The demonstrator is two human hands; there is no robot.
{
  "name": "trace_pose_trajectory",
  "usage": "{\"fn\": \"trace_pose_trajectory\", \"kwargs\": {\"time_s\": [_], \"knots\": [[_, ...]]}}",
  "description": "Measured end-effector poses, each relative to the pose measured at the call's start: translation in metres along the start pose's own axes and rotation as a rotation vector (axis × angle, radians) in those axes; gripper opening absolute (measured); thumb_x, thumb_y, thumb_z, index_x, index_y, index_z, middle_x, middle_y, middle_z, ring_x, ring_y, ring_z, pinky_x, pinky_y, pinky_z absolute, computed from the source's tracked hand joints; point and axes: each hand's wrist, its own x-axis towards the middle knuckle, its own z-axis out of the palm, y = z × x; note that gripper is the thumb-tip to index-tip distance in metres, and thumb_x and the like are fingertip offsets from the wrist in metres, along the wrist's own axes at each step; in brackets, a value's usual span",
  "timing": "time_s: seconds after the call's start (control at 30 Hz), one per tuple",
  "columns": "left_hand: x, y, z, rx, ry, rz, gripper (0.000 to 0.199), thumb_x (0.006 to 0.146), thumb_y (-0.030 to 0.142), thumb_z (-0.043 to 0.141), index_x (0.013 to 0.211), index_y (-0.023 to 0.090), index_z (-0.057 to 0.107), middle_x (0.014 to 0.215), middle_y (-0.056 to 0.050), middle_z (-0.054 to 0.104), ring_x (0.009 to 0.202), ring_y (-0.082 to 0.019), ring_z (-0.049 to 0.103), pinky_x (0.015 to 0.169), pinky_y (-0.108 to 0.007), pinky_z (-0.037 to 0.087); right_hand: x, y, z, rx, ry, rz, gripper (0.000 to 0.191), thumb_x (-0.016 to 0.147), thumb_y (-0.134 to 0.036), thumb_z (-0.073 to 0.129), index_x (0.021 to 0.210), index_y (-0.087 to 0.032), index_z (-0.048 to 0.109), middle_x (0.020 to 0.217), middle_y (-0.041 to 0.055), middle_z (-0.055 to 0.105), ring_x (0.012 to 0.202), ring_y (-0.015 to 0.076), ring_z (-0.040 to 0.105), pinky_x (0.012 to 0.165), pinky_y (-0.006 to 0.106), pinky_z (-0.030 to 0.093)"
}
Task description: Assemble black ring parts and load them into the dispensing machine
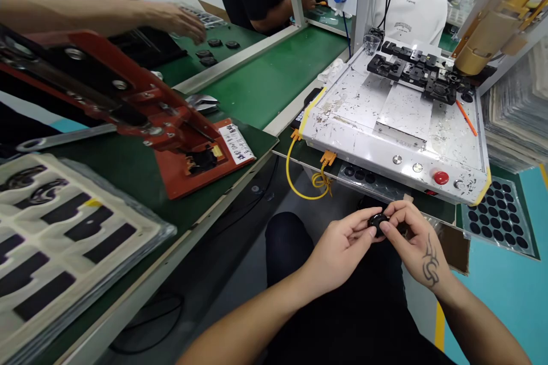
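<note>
A small black round part [377, 220] is held between both hands above my lap. My left hand [345, 248] grips it from the left with thumb and fingers. On the other side, my right hand [417, 242] pinches it, thumb on top and fingers curled round behind. Beyond the hands stands a white machine base [355, 131] with a red button [441, 177] on its front. Black fixtures [413, 71] sit toward its back, and an orange stick [466, 118] lies near its right side.
To the left are a red hand press [175, 179] and a cream tray [98, 211] with dark slots. A yellow cable [291, 174] hangs from the machine front. A sheet of black discs [499, 214] lies at right. Another person's hand [182, 20] reaches over the far left bench.
</note>
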Motion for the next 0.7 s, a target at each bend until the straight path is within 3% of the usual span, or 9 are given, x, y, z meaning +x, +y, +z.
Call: {"fn": "trace_pose_trajectory", "kwargs": {"time_s": [0.13,0.23,0.33,0.4,0.47,0.53,0.63,0.7], "knots": [[0.001,-0.005,-0.001,0.171,0.046,0.056,0.042,0.103,0.030,0.067,0.142,0.016,0.070,0.105,-0.009,0.083,0.103,-0.027,0.082,0.099,-0.040,0.066,0.001,0.007,0.004,-0.115,0.041,-0.077,0.023,0.102,-0.031,0.070,0.084,-0.025,0.056,0.104,0.0058,0.062,0.097,0.0242,0.063,0.084,0.039,0.050],[0.002,-0.002,-0.004,0.238,0.036,0.102,0.044,0.103,0.028,0.064,0.146,0.015,0.066,0.111,-0.011,0.083,0.107,-0.026,0.082,0.100,-0.038,0.065,0.003,0.013,0.003,-0.152,0.026,-0.075,0.014,0.100,-0.032,0.073,0.100,-0.027,0.060,0.101,0.0045,0.061,0.092,0.0233,0.061,0.079,0.037,0.052],[0.003,0.005,-0.009,0.317,-0.009,0.131,0.049,0.104,0.026,0.063,0.152,0.017,0.060,0.117,-0.011,0.083,0.107,-0.025,0.081,0.104,-0.039,0.064,0.006,0.013,-0.001,-0.195,-0.069,-0.179,0.020,0.104,-0.029,0.068,0.124,-0.029,0.068,0.114,0.0079,0.065,0.101,0.0253,0.065,0.088,0.040,0.054],[0.004,0.010,-0.012,0.311,-0.024,0.139,0.052,0.104,0.026,0.064,0.155,0.019,0.057,0.125,-0.012,0.081,0.113,-0.026,0.080,0.107,-0.041,0.062,0.009,0.009,-0.003,-0.197,-0.069,-0.245,0.016,0.105,-0.029,0.066,0.119,-0.029,0.073,0.115,0.0089,0.068,0.105,0.0266,0.066,0.094,0.043,0.054],[0.006,0.013,-0.014,0.223,0.004,0.145,0.055,0.103,0.028,0.068,0.156,0.021,0.055,0.138,-0.015,0.076,0.122,-0.027,0.076,0.110,-0.040,0.060,0.011,0.005,-0.003,-0.133,-0.017,-0.187,0.009,0.104,-0.034,0.068,0.105,-0.027,0.074,0.100,0.0062,0.070,0.090,0.0241,0.066,0.084,0.040,0.055],[0.009,0.012,-0.014,0.118,0.066,0.139,0.057,0.099,0.030,0.075,0.152,0.022,0.057,0.144,-0.016,0.072,0.124,-0.026,0.075,0.108,-0.040,0.061,0.013,0.002,-0.001,0.002,0.018,-0.029,0.017,0.101,-0.042,0.072,0.095,-0.026,0.071,0.084,0.0022,0.067,0.071,0.0192,0.060,0.068,0.034,0.052],[0.012,0.009,-0.012,0.037,0.126,0.094,0.040,0.094,0.033,0.081,0.130,0.018,0.070,0.116,-0.012,0.080,0.100,-0.024,0.080,0.094,-0.038,0.067,0.014,0.002,0.006,0.253,0.031,0.186,0.032,0.096,-0.055,0.076,0.094,-0.024,0.069,0.074,-0.0015,0.062,0.059,0.0145,0.053,0.055,0.029,0.046],[0.012,0.007,-0.010,0.054,0.135,0.079,0.029,0.095,0.036,0.081,0.115,0.015,0.076,0.094,-0.008,0.081,0.083,-0.022,0.081,0.082,-0.036,0.068,0.013,0.004,0.011,0.365,0.026,0.250,0.036,0.094,-0.059,0.077,0.098,-0.023,0.069,0.074,-0.0017,0.062,0.056,0.0133,0.054,0.052,0.027,0.046]]}}
